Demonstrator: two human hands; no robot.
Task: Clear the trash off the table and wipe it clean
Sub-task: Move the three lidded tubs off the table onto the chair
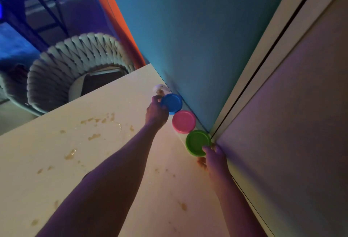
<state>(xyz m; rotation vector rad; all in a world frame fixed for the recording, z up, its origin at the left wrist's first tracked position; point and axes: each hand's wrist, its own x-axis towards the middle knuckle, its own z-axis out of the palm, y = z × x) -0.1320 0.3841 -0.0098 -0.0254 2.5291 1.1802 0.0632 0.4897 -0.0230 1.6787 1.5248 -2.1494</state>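
- A person's left hand (156, 111) reaches across a pale table (56, 170) to its far edge, fingers curled round the rim of a blue plate (172, 103) that sits against a teal wall (197, 39).
- Just past the blue plate, a small white crumpled thing (160, 88) lies on the table at the foot of the wall; what it is cannot be told from this view.
- The right hand (214, 156) pinches the near rim of a green plate (196, 142), thumb on top and the other fingers tucked beneath, in the corner where the teal wall meets a pale panel (301, 105).
- A pink plate (183, 121) rests between the blue and green ones, untouched by either hand; the three plates form a row along the wall, with the pink one's edges overlapping or touching its neighbours.
- Brownish stains (101, 123) and a wet, glossy smear spread over the middle of the table, with smaller spots nearer the camera and beside the right wrist.
- Beyond the left edge of the table stands a woven rope-backed chair (75, 63), its seat partly tucked under the tabletop.
- An orange strip (116, 18) runs up beside the teal wall behind the chair.
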